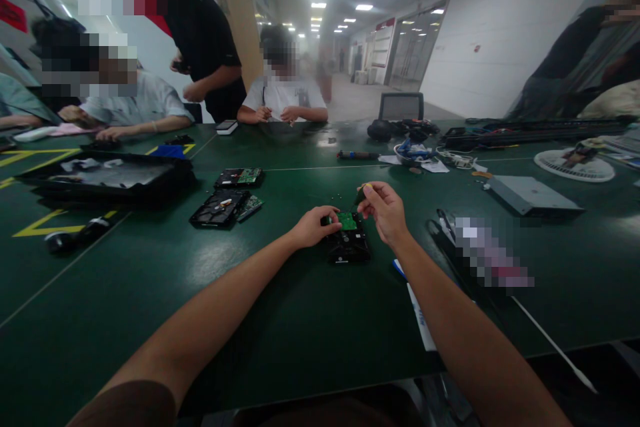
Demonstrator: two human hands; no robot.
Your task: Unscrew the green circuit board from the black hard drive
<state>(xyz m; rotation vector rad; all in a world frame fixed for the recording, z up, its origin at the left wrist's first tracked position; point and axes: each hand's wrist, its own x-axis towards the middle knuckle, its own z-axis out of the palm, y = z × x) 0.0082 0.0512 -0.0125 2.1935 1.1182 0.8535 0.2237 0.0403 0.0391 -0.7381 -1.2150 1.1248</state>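
A black hard drive (349, 248) lies flat on the green table in front of me, its green circuit board (349, 221) facing up. My left hand (316, 227) grips the drive's left side, the thumb by the board and the other fingers at the far corner. Upright over the board's far right part is a small screwdriver (359, 197) with a dark handle and yellowish end. My right hand (385, 212) pinches that handle from above; the tip is too small to make out. A few tiny specks, perhaps screws (336, 197), lie just beyond the drive.
Left of me are another hard drive (220, 207), a loose circuit board (250, 208), a further drive (239, 177) and a black tray (115, 172). On the right lie a grey metal box (533, 195) and a white-and-blue packet (419, 313). Several people are around the table.
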